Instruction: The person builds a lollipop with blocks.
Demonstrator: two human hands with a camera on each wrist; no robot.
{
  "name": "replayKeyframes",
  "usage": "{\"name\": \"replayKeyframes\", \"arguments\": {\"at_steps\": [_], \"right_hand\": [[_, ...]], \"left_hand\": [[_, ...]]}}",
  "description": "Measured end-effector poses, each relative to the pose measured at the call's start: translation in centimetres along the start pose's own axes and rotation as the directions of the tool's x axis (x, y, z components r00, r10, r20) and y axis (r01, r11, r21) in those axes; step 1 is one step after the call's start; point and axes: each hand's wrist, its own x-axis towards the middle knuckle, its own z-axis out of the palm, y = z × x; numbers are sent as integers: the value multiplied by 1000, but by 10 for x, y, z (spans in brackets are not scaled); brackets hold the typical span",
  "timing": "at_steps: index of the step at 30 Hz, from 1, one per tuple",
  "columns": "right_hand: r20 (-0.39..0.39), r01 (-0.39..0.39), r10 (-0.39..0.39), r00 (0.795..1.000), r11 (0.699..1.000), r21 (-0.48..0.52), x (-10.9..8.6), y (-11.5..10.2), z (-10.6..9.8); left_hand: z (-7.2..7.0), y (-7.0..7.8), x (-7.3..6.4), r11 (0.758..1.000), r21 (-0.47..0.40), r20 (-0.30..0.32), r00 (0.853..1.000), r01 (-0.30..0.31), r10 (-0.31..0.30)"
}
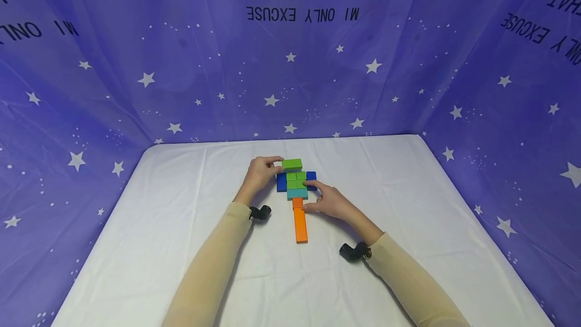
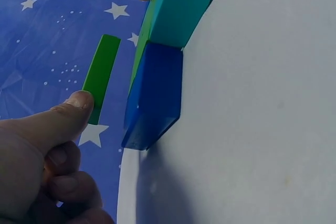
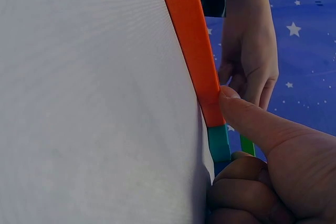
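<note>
In the head view, my left hand (image 1: 259,171) pinches a green rectangular block (image 1: 292,164) by its left end, just beyond the built shape. That same green block (image 2: 102,72) shows between thumb and finger in the left wrist view. The shape has small green blocks (image 1: 292,176) in the middle, a dark blue block (image 1: 281,182) on the left and another blue block (image 1: 311,175) on the right. Below them come a teal block (image 1: 297,194) and orange blocks (image 1: 300,226). My right hand (image 1: 333,202) touches the green part with the index finger and the orange with the thumb (image 3: 247,111).
A white cloth (image 1: 181,256) covers the table. Purple curtains (image 1: 290,79) with stars and printed words stand behind and at both sides. A black wrist device (image 1: 260,213) is at the left cuff and another device (image 1: 354,252) at the right cuff.
</note>
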Motion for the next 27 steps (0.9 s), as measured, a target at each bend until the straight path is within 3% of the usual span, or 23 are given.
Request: {"name": "replayKeyframes", "arguments": {"at_steps": [12, 27], "right_hand": [[0, 18, -18, 1000, 1000, 17, 0, 1, 1], [-1, 18, -18, 1000, 1000, 19, 1, 2, 1]], "left_hand": [[10, -4, 3, 998, 65, 23, 1000, -9, 7], [12, 0, 5, 993, 105, 31, 998, 52, -56]]}}
